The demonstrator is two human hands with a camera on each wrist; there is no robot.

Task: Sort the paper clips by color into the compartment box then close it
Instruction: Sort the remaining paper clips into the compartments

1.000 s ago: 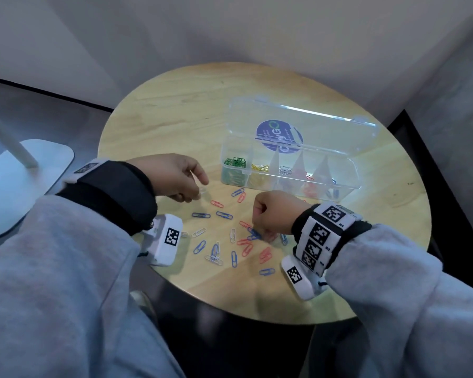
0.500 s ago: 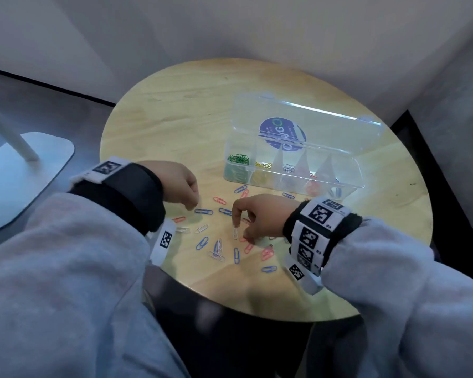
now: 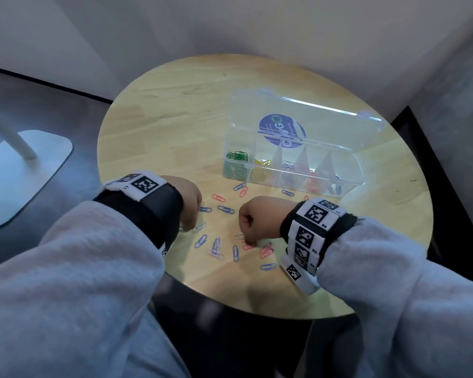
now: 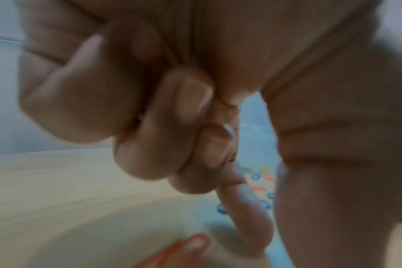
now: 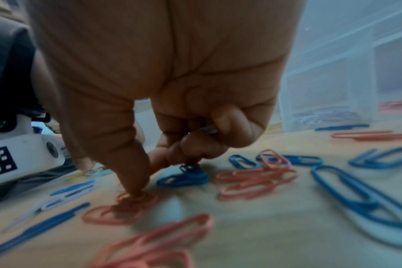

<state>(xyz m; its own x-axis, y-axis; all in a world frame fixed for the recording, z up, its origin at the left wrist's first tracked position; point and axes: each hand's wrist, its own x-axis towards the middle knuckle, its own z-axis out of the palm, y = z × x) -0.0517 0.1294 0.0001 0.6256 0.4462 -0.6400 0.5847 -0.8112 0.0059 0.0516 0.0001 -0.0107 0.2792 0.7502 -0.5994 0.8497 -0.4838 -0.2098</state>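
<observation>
My right hand point(image 3: 253, 218), curled and already pinching a silver clip against the palm, presses its thumb tip onto a red paper clip point(image 5: 117, 211) lying flat on the table point(image 3: 161, 110), nearer me than the open box point(image 3: 292, 162). My left hand point(image 3: 189, 203) is curled; whether it holds anything, I cannot tell.

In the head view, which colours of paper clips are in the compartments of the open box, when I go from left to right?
In the compartment box: green paper clips → yellow paper clips → white paper clips → red paper clips → blue paper clips.
</observation>
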